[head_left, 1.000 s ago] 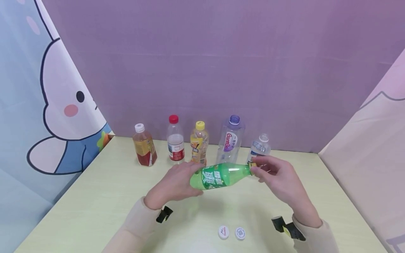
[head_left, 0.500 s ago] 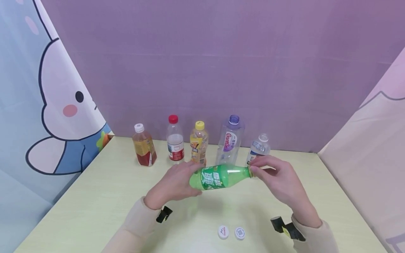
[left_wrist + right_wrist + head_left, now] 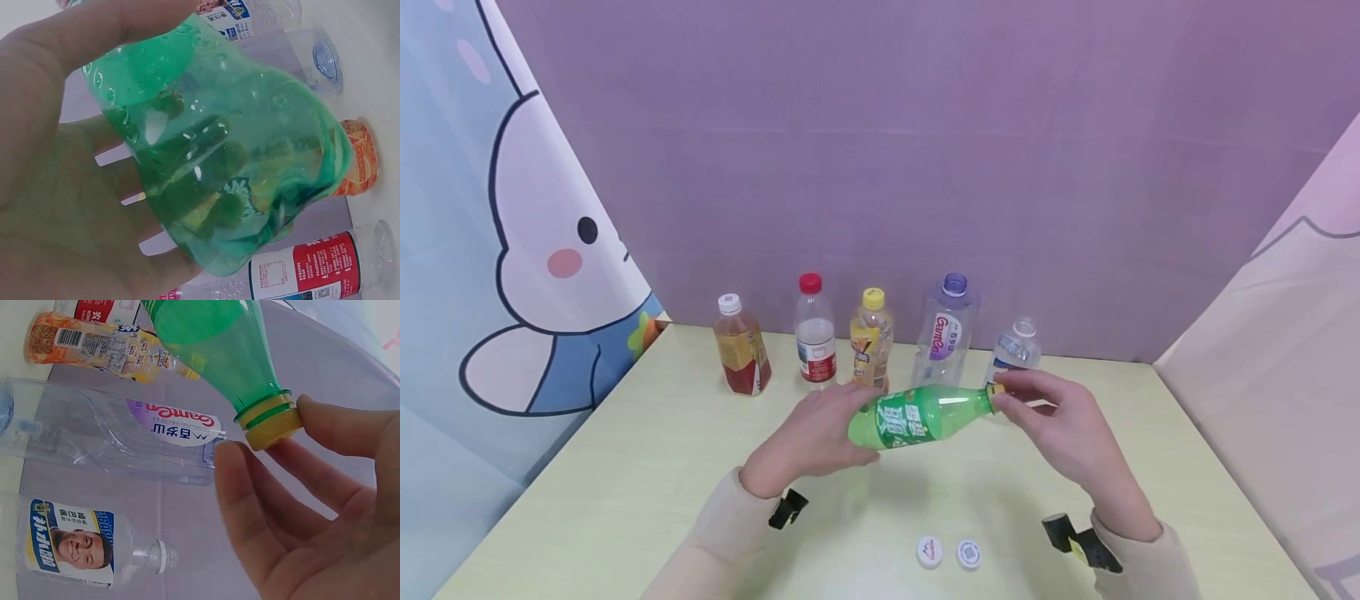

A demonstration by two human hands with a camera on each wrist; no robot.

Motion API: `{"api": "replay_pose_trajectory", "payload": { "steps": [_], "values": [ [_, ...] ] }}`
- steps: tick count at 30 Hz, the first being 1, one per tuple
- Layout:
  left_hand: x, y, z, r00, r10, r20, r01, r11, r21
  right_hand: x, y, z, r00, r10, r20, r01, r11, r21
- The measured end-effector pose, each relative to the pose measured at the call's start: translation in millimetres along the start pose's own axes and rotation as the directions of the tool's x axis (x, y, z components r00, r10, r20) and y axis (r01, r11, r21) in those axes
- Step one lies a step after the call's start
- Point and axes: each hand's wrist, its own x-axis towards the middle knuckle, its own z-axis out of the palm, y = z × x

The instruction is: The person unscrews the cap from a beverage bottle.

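Observation:
A green plastic soda bottle (image 3: pixel 917 417) with a green and white label is held lengthwise above the table, its neck toward the right. My left hand (image 3: pixel 820 429) grips it around the base end; in the left wrist view the fingers (image 3: pixel 212 140) show through the green plastic. At the neck, my right hand (image 3: pixel 1060 417) has its thumb and fingers at the yellow cap (image 3: pixel 275 422). The right wrist view shows the thumb (image 3: pixel 331 425) against the cap's side, with a narrow green gap between the cap and the ring below it.
Along the back stand a brown drink bottle (image 3: pixel 745 350), a red-capped bottle (image 3: pixel 816 333), a yellow-capped bottle (image 3: pixel 871 333), an uncapped Ganten bottle (image 3: pixel 946 333) and a small uncapped bottle (image 3: pixel 1015 346). Two white caps (image 3: pixel 929 552) lie near the front of the table (image 3: pixel 625 483).
The right fingers shift around the cap: they covered it half a second ago, and its yellow shows again now. The bottle's neck dips slightly, then rises back. The left hand stays put.

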Motion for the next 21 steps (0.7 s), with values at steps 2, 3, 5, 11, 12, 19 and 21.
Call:
{"api": "replay_pose_trajectory", "payload": {
  "steps": [2, 3, 5, 11, 12, 19, 21],
  "values": [
    [0.1, -0.1, -0.2, 1.000, 0.002, -0.002, -0.002, 1.000, 0.002, 0.7, -0.1, -0.7, 1.000, 0.003, 0.008, -0.003, 1.000, -0.020],
    [0.2, -0.2, -0.3, 1.000, 0.003, -0.003, -0.003, 1.000, 0.003, 0.7, -0.1, -1.1, 1.000, 0.006, 0.014, -0.006, 1.000, -0.023],
    [0.3, -0.2, -0.4, 1.000, 0.003, -0.003, -0.003, 1.000, 0.006, 0.6, 0.0, -1.6, 1.000, 0.008, 0.024, -0.008, 1.000, -0.013],
    [0.6, -0.5, 0.0, 1.000, 0.004, -0.001, -0.004, 1.000, 0.011, -0.9, 2.0, -0.7, 0.998, -0.059, 0.036, 0.057, 0.997, 0.048],
    [0.7, -0.6, 0.0, 1.000, 0.003, -0.001, -0.003, 1.000, 0.010, -1.1, 2.3, -0.4, 0.997, -0.072, 0.037, 0.069, 0.995, 0.065],
    [0.2, -1.0, -0.1, 1.000, 0.011, -0.008, -0.011, 1.000, 0.002, -1.7, 3.0, 0.6, 0.993, -0.121, -0.008, 0.121, 0.989, 0.083],
    [-0.1, -0.9, 0.1, 1.000, 0.016, -0.009, -0.016, 1.000, 0.004, -1.7, 2.8, 0.9, 0.992, -0.126, -0.027, 0.128, 0.989, 0.080]
  ]
}}
